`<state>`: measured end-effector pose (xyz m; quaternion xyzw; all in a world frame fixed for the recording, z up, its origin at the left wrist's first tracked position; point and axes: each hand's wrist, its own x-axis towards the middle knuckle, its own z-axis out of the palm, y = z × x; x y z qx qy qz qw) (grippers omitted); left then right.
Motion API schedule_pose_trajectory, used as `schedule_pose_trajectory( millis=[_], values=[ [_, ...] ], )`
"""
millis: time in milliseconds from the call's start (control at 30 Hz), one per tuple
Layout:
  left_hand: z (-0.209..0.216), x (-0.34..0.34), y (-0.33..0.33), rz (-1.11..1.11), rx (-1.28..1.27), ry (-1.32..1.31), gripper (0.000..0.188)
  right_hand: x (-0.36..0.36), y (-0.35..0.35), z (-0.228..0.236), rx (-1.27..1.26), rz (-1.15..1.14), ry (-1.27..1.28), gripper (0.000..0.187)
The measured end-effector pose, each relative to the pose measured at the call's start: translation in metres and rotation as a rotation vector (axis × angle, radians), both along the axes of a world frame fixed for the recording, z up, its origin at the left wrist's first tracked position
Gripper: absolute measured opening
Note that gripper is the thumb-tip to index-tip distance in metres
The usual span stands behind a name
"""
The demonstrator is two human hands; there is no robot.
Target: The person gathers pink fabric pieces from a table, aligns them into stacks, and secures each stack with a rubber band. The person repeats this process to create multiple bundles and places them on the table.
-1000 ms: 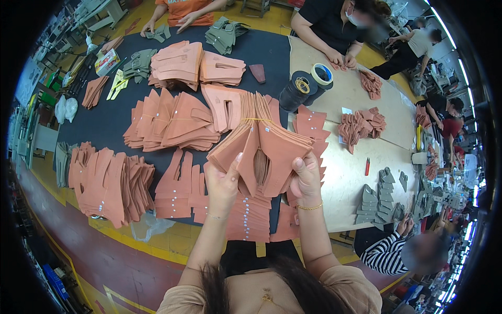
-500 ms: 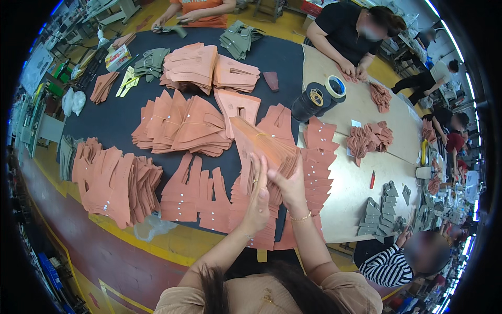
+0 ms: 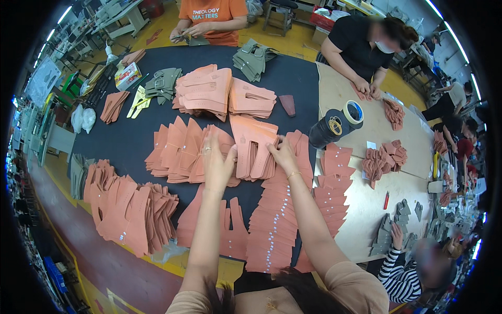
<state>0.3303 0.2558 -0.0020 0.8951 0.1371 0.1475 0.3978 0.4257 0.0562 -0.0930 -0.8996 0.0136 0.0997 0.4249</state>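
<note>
A stack of salmon-coloured cut pieces (image 3: 247,137), slotted through the middle, lay on the dark tabletop (image 3: 295,63) between the person's 2 hands. The left hand (image 3: 217,165) was beside its left edge, fingers extended and well apart from the thumb, which pointed at the stack; whether the thumb touched it could not be told. The right hand (image 3: 283,155) was at the right edge, its fingers bent; whether they were clamped on the pieces could not be told. A gold-coloured bracelet (image 3: 294,174) circled the right wrist.

Just behind were 2 more salmon stacks, a taller pile (image 3: 201,86) and a lower slotted pile (image 3: 251,99), with a small dark red piece (image 3: 287,105) to their right. A fanned bundle (image 3: 172,152) lay to the left, partly behind the left hand. Nearer the person, a long overlapping row (image 3: 266,225) bore small white labels.

Farther out, 2 green stacks (image 3: 163,82) (image 3: 252,60) lay toward the far side, and a black cylinder (image 3: 321,135) stood at the right near a tape roll (image 3: 354,112). Across the table, a person in an orange shirt (image 3: 217,29) and another in a black shirt (image 3: 353,44) handled small pieces.
</note>
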Motion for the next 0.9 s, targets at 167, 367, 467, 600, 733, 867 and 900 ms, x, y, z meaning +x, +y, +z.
schedule_pose_trajectory(
  millis=[167, 367, 467, 600, 733, 867, 900],
  values=[
    [-0.054, 0.025, 0.023, 0.098, 0.607, 0.176, 0.075, 0.028, 0.019, 0.025, -0.121, 0.046, -0.577, 0.048],
    [-0.071, 0.018, 0.021, 0.123, 0.764, 0.179, 0.076, 0.084, 0.067, 0.024, -0.099, 0.336, -0.311, 0.027],
    [-0.070, 0.019, 0.021, 0.132, 0.764, 0.147, 0.075, 0.074, 0.075, 0.016, -0.090, 0.421, -0.291, 0.027],
    [-0.070, 0.019, 0.019, 0.133, 0.742, 0.152, 0.073, 0.069, 0.069, 0.008, -0.008, 0.515, -0.249, 0.024],
    [-0.072, 0.018, 0.020, 0.135, 0.749, 0.116, 0.073, 0.108, 0.080, 0.000, -0.326, 0.405, -0.560, 0.026],
    [-0.072, 0.018, 0.020, 0.140, 0.752, 0.081, 0.074, 0.136, 0.101, -0.009, -0.619, 0.417, -0.786, 0.064],
    [-0.071, 0.018, 0.019, 0.142, 0.748, 0.078, 0.074, 0.140, 0.105, -0.010, -0.731, 0.464, -0.705, 0.074]
  ],
)
